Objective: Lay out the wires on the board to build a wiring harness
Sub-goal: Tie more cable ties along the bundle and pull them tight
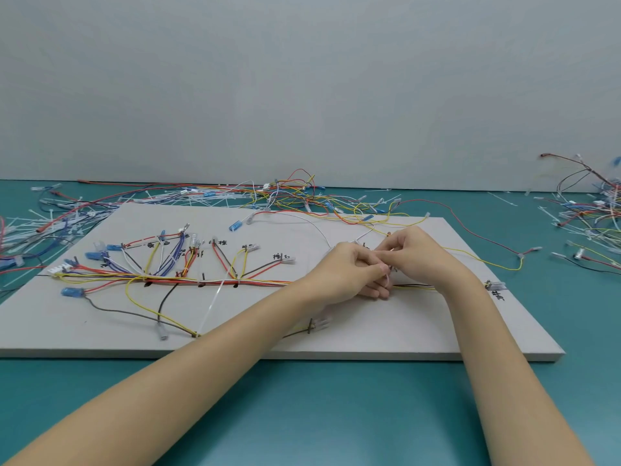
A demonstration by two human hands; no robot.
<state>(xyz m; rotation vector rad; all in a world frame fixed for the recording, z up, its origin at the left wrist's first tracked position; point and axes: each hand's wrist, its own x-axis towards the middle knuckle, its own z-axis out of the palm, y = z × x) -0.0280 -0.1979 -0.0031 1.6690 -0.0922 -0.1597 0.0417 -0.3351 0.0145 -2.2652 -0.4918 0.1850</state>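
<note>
Wires (174, 280) lie on board (403, 331), on table (302, 415).

The left hand (349, 269) and right hand (415, 252) cover the wire bundle (208, 280) where they meet, right of centre. Handwritten labels (281, 256) are too small to read. The loose wire pile (591, 210) is cut off at the right edge.

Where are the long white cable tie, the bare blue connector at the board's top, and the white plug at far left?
White cable tie (212, 302), head view, mid-strap.
Blue connector (234, 226), head view, its body.
White plug (55, 270), head view, its housing.
</note>
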